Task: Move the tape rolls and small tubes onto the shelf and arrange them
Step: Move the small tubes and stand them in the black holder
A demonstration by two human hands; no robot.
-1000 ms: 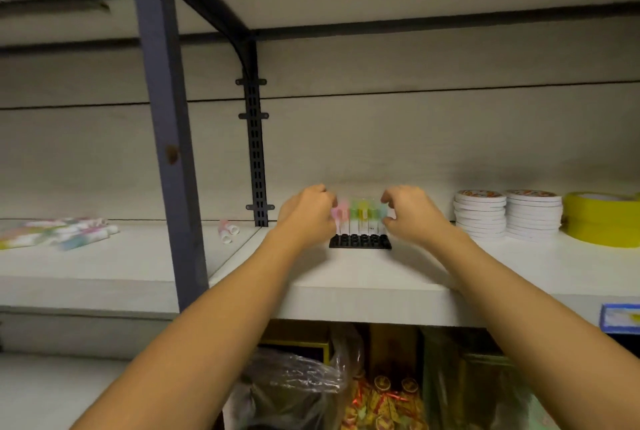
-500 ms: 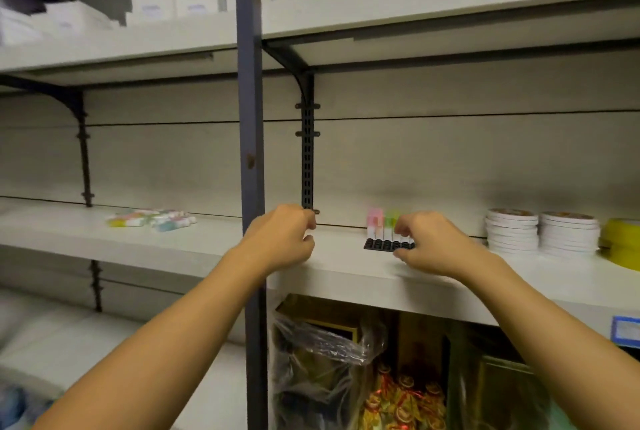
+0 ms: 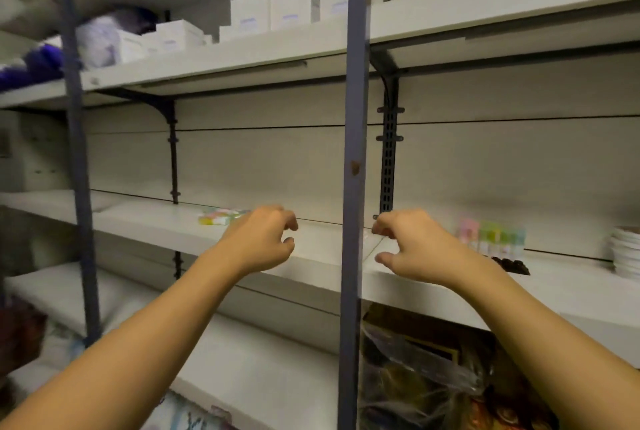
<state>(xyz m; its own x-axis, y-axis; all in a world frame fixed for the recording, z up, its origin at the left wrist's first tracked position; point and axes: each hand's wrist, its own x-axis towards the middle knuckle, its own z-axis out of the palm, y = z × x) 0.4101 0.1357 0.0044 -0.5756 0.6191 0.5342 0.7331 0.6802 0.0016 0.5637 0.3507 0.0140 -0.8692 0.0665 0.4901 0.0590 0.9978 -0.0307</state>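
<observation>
Left hand (image 3: 261, 241): I saw it hover over the shelf (image 3: 322, 256) left of the post (image 3: 353, 187), fingers (image 3: 289, 222) loosely curled and holding nothing.
Right hand (image 3: 410, 249): it hung just right of the post above the front edge, fingers (image 3: 379, 227) curled loosely with the thumb apart; I saw nothing pinched between them.
Loose tubes (image 3: 221, 216): a small blurred pastel cluster lay flat toward the back edge of the left bay, beyond and left of my left hand, near it but not touching.
Long axis: the cluster ran roughly along the shelf's length, left to right; I could not separate single tubes.
Tube rack (image 3: 491, 239): pastel tubes stood upright in a dark base in the right bay, right of my right hand and apart from it.
Tape rolls (image 3: 625, 251): a white stack sat at the frame's right edge, further along the same shelf.
Nearer hand: I judged the left was closer to the loose tubes, with the post between them and the right hand.
Step in hand: I judged it a reach for the loose tubes, to bring them toward the rack.
What the reach needed: travel up-left and deeper, then fingers closing across the cluster's short side.
Risk: round tubes could roll toward the back edge if nudged.
</observation>
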